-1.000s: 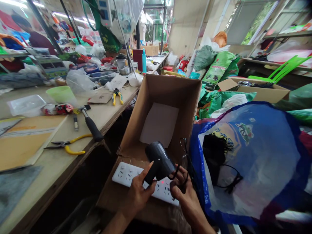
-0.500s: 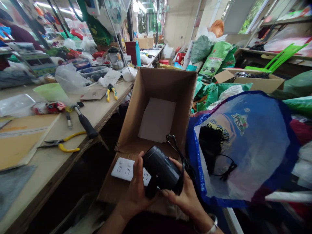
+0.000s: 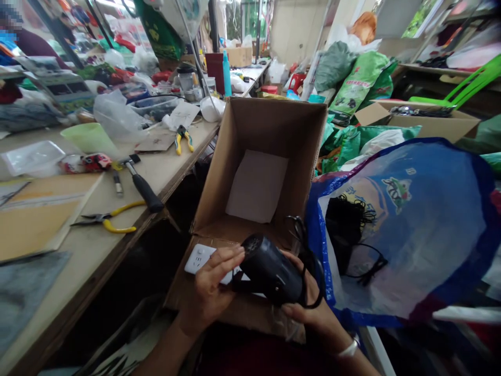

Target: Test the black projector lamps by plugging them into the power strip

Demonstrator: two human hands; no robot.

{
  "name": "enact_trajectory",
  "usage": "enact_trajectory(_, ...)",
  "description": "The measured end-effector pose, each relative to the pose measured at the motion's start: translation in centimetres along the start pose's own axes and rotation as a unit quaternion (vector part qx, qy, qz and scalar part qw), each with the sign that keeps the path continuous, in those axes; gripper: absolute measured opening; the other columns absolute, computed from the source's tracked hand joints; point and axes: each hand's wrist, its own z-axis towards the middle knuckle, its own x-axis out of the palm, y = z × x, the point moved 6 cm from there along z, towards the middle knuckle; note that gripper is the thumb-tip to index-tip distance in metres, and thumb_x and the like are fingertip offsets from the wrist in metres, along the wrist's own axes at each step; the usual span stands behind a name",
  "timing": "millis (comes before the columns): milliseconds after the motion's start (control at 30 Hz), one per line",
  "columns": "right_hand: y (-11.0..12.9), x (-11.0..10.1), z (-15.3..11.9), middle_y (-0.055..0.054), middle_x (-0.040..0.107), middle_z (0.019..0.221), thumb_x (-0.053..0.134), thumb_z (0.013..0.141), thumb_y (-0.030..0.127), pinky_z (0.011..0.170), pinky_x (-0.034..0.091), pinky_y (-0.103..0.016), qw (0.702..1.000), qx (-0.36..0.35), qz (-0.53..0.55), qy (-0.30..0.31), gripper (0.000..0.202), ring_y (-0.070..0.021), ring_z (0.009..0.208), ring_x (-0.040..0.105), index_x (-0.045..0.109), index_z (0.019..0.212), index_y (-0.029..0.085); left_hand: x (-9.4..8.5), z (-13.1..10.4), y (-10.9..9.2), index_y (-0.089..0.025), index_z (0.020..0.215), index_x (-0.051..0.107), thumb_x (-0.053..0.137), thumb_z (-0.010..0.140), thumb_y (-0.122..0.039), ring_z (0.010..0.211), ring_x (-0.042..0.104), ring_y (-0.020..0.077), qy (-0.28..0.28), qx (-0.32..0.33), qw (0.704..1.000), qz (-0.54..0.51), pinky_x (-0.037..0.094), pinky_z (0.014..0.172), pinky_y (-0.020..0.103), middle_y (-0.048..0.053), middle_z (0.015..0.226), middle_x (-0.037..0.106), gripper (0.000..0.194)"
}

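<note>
A black hair dryer (image 3: 270, 269), a short barrel with a stubby handle and a cord, is held between my two hands above the cardboard flap. My right hand (image 3: 309, 297) wraps the barrel's right end, with the looped black cord (image 3: 313, 261) beside its fingers. My left hand (image 3: 215, 282) is closed around the handle side, its fingertips against the barrel's left end. Partly hidden behind that hand, a white power strip (image 3: 198, 257) lies on the flap. Just beyond stands an open cardboard box (image 3: 270, 120) with a pale sheet (image 3: 256, 185) on its bottom.
On the workbench (image 3: 156, 172) at left lie a hammer (image 3: 144, 188), yellow-handled pliers (image 3: 113, 216) and another pair of pliers (image 3: 183, 140). At right stands a blue-rimmed bag (image 3: 430, 209) holding black corded items (image 3: 346, 219). Green sacks (image 3: 358, 86) are piled behind it.
The left fingers have shifted from upright beside the hair dryer to lying against its end. The hair dryer has turned slightly and moved a little right. The view has shifted slightly.
</note>
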Motion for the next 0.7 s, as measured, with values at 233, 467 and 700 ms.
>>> enact_trajectory(233, -4.1, -0.3, -1.1, -0.01, 0.06, 0.12, 0.076, 0.055, 0.047, 0.092, 0.042, -0.047, 0.973, 0.116, 0.201, 0.001, 0.082, -0.0322, 0.111, 0.054, 0.044, 0.128, 0.027, 2.4, -0.4, -4.1, -0.016, 0.124, 0.052, 0.054, 0.082, -0.003, 0.121, 0.044, 0.027, 0.016, 0.1, 0.993, 0.057, 0.047, 0.093, 0.045, 0.014, 0.121, 0.06, 0.044)
enact_trajectory(467, -3.5, -0.9, -0.7, -0.009, 0.057, 0.123, 0.082, 0.051, 0.035, 0.098, 0.036, -0.047, 0.974, 0.096, 0.204, 0.019, 0.086, -0.0315, 0.114, 0.051, 0.045, 0.128, 0.026, 2.5, 0.2, -3.6, -0.015, 0.131, 0.041, 0.058, 0.078, -0.003, 0.122, 0.039, 0.0271, 0.089, 0.048, 0.994, 0.038, 0.042, 0.098, 0.047, 0.016, 0.133, 0.048, 0.057)
enact_trajectory(700, -2.9, -2.4, -0.6, -0.007, 0.059, 0.121, 0.085, 0.048, 0.036, 0.098, 0.037, -0.045, 0.982, 0.091, 0.163, 0.04, 0.084, -0.0299, 0.112, 0.053, 0.048, 0.123, 0.028, 2.6, -0.1, -4.1, -0.019, 0.126, 0.048, 0.059, 0.076, -0.001, 0.12, 0.042, 0.0245, 0.107, 0.087, 0.99, 0.021, 0.042, 0.099, 0.046, 0.012, 0.132, 0.054, 0.055)
